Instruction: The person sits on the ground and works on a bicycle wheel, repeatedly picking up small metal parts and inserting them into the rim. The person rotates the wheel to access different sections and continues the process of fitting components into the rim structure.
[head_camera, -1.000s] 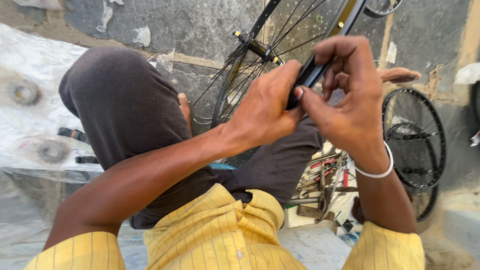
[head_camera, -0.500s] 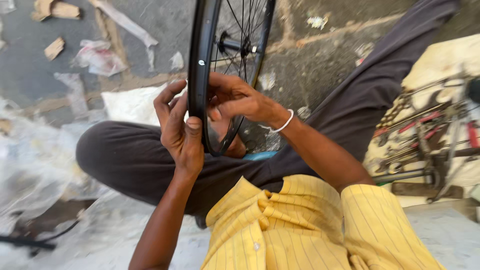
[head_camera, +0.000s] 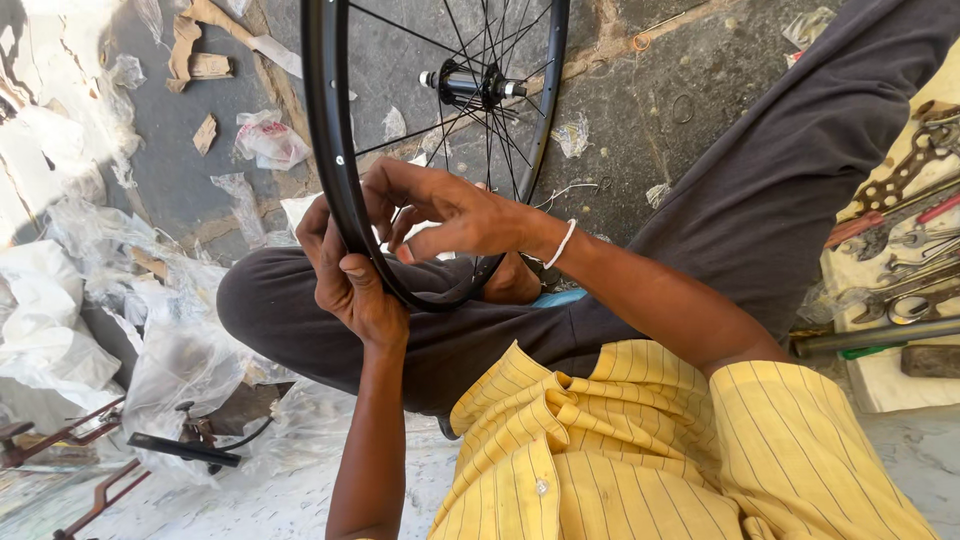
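A black bicycle wheel rim (head_camera: 325, 150) stands upright over the person's crossed legs, its lower arc resting against the dark trousers (head_camera: 300, 320), its hub (head_camera: 470, 85) and thin spokes plain against the grey floor (head_camera: 170, 160); the top of the wheel is cut off by the frame edge. The left hand (head_camera: 350, 285) wraps the rim from outside, fingers closed on it with the thumb laid along the edge. The right hand (head_camera: 450, 215), with a white bangle (head_camera: 562, 245) at the wrist, reaches in between the spokes, fingers loosely curled and touching the rim's inner side; whether they pinch anything small cannot be told. A yellow striped shirt (head_camera: 620, 440) fills the lower foreground. Crumpled clear plastic wrappers (head_camera: 180, 360) lie heaped at the left, with torn scraps of brown cardboard (head_camera: 205, 133) farther off on the floor. At the right edge, spanners and other tools (head_camera: 900, 260) lie on a pale cloth, partly cut off. A black pump-like part (head_camera: 185, 450) at lower left is hard to make out.
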